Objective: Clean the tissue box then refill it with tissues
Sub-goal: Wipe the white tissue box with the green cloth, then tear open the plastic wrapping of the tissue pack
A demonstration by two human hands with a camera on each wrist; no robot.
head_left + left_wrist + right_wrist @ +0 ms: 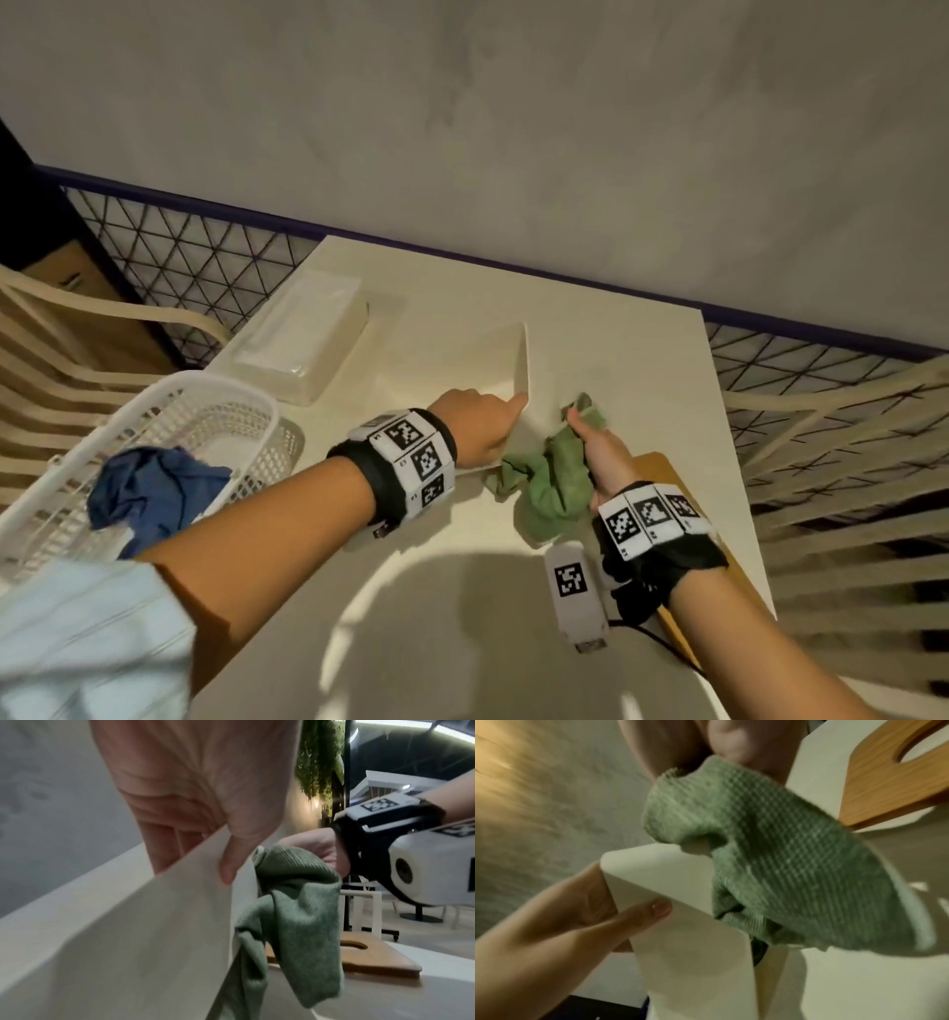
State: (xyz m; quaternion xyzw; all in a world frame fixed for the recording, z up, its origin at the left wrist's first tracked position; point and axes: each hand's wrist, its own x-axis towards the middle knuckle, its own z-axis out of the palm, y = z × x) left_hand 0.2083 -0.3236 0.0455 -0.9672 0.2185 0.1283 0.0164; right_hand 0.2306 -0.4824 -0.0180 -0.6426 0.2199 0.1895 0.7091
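Note:
The cream tissue box (pixel 493 360) stands tilted on the table, lid off. My left hand (pixel 506 411) grips its near wall, thumb outside and fingers inside, as the left wrist view shows on the box (pixel 141 923). My right hand (pixel 590 437) clutches a bunched green cloth (pixel 554 478) and holds it against the box's right side. In the right wrist view the cloth (pixel 782 862) drapes over the box (pixel 693 943). The wooden slotted lid (pixel 662 467) lies flat under my right wrist. A clear-wrapped tissue pack (pixel 303 339) rests at the back left.
A white plastic basket (pixel 205 411) with a blue cloth (pixel 154 488) sits at the table's left edge. Slatted chairs (pixel 847 462) flank the table (pixel 616 349). A wire mesh fence (pixel 195 257) and a grey wall stand behind it.

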